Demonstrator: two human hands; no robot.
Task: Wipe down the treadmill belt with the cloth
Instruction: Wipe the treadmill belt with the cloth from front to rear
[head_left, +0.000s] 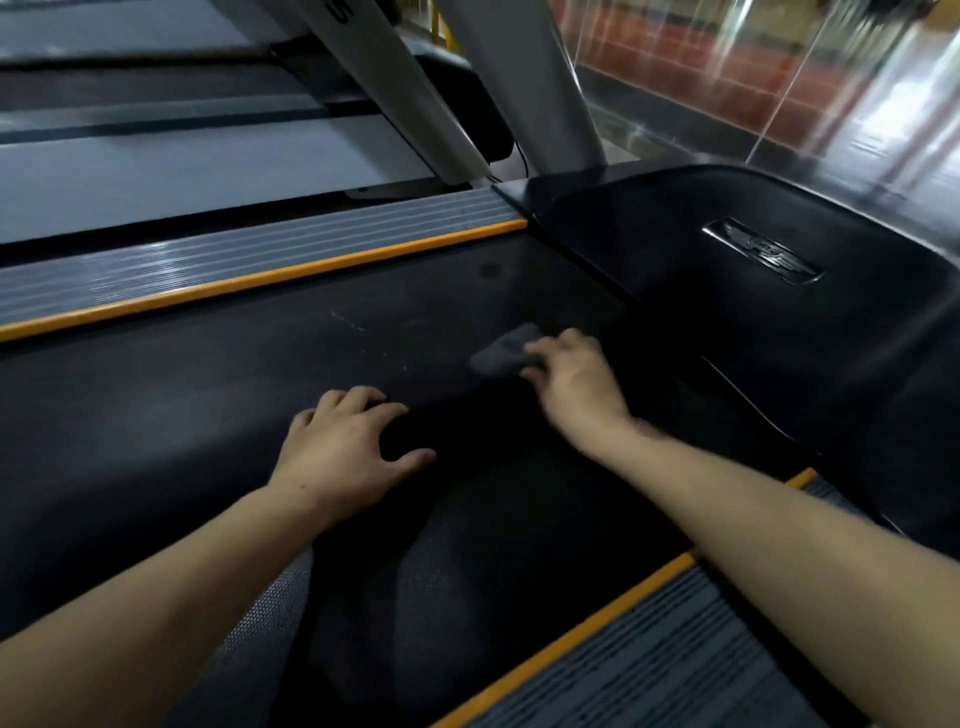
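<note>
The wide black rubber treadmill belt runs under me, dull and faintly scuffed with pale specks near its middle. On it lies a small dark grey folded cloth, close to the front end where the belt meets the glossy black plastic motor cover. My right hand holds that cloth in its grip, fingers curled over its near edge, pressing it onto the belt. My left hand rests directly on the belt beside it, fingers spread and bent, palm down. Ribbed grey side rails with orange edge strips border the belt on both long sides.
</note>
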